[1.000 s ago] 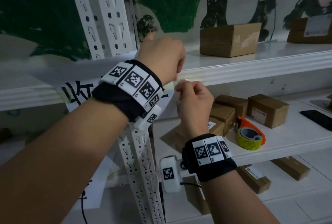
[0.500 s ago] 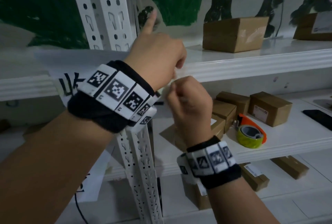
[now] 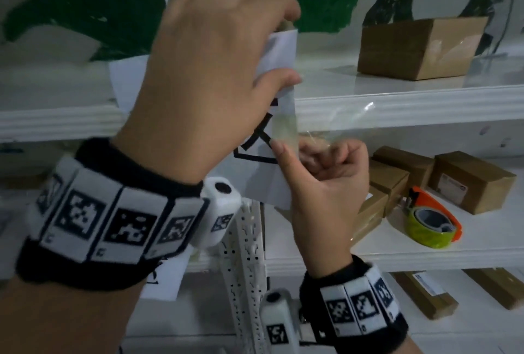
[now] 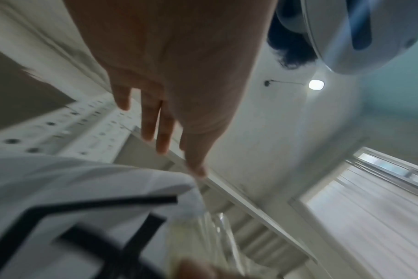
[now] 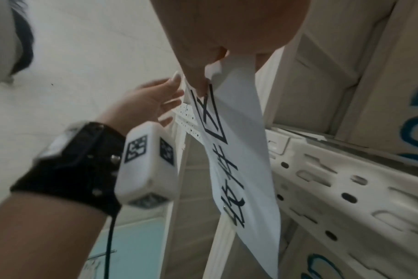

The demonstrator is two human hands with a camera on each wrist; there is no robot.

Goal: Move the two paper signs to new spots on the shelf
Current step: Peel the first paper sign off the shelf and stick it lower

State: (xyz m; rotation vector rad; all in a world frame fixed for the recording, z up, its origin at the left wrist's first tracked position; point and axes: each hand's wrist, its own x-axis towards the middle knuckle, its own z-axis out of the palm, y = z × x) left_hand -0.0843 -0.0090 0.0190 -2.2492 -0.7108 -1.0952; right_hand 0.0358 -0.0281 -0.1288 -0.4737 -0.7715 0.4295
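Left hand (image 3: 209, 69) pinches the top edge of a white paper sign (image 3: 280, 69) against the shelf (image 3: 397, 106), hiding most of its black lettering. Right hand (image 3: 326, 180), at five o'clock from it, curls around the sign's lower edge and crumpled clear tape (image 3: 334, 126). A second sign (image 3: 164, 280) shows only partly below the left wrist.
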